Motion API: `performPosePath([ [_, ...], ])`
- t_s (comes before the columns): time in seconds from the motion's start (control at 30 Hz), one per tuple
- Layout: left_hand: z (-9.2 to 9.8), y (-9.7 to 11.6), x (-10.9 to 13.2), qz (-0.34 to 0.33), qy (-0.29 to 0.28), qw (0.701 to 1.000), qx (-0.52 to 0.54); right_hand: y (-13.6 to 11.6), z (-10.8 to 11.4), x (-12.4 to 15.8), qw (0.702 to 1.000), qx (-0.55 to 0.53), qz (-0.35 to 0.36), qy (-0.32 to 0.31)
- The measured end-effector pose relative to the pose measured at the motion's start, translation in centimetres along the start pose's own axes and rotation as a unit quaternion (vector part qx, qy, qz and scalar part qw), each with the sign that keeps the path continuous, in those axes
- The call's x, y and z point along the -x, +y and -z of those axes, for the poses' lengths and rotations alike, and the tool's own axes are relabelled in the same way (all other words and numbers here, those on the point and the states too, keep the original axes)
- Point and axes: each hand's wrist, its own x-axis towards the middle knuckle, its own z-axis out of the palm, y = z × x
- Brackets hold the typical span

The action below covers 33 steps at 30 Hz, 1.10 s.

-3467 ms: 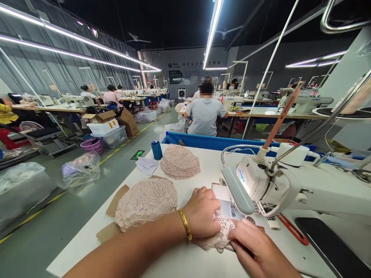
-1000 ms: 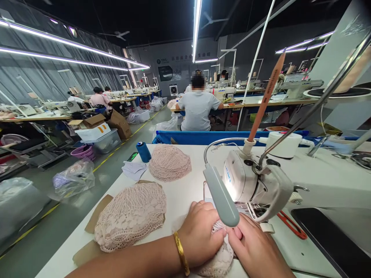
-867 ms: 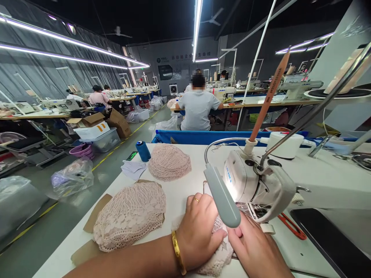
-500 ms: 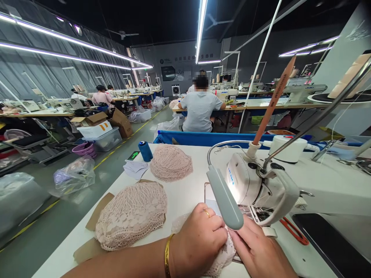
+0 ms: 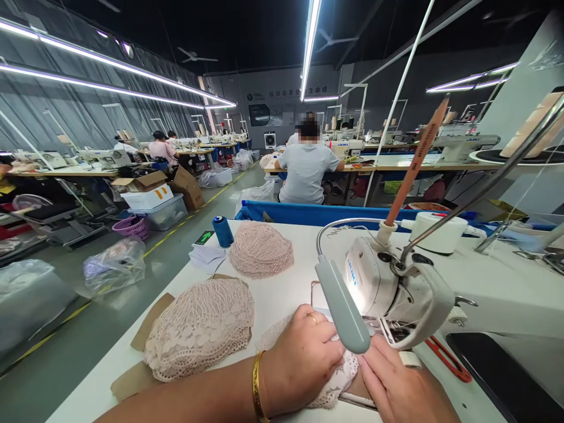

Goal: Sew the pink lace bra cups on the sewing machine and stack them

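The left hand (image 5: 304, 355) enters from the lower left of the frame, back upward, fingers bent and held together over the lace piece (image 5: 337, 385); whether they pinch it cannot be told. The right hand (image 5: 394, 379) enters from the lower right, its fingers close together and directed toward the upper left. The grey lamp (image 5: 343, 308) hides part of its fingertips, so its grip cannot be determined. The lace piece lies at lower centre, below the sewing machine head (image 5: 374, 276).

Count on the worktable (image 5: 273, 294): two lace stacks, one at lower left (image 5: 200, 329) and one near centre (image 5: 261, 249); one blue thread cone (image 5: 222, 232); one red-orange tool (image 5: 449, 358) at lower right. One pencil (image 5: 416, 158) stands tilted in the machine's top. The left arm carries one gold bangle (image 5: 257, 382) and one ring (image 5: 313, 318).

Markings: "JUKI" in blue on the machine head; "JUKI" on a background machine (image 5: 346, 145). The pencil's print is too small to read.
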Motion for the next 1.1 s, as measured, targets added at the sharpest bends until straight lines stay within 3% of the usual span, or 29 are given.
performPosePath([
  [0.33,0.7,-0.1,-0.1,-0.019,-0.026,0.999,-0.016,0.1,-0.5,0.1,1.0,-0.001,-0.025,-0.009],
  [0.63,-0.1,-0.5,0.0,-0.013,-0.023,1.0,0.01,-0.1,0.1,-0.3,1.0,-0.01,-0.016,-0.007],
  [0.9,2.4,0.1,-0.1,0.013,-0.14,0.987,0.078,-0.3,2.4,-1.9,0.997,-0.075,0.016,0.0],
  [1.0,2.2,0.7,0.3,0.016,-0.162,0.983,0.081,-0.6,2.6,-2.0,0.991,-0.13,-0.009,-0.009],
  [1.1,1.3,0.7,0.1,0.03,-0.126,0.984,0.123,-1.4,2.3,-1.7,0.977,-0.196,-0.086,-0.013],
])
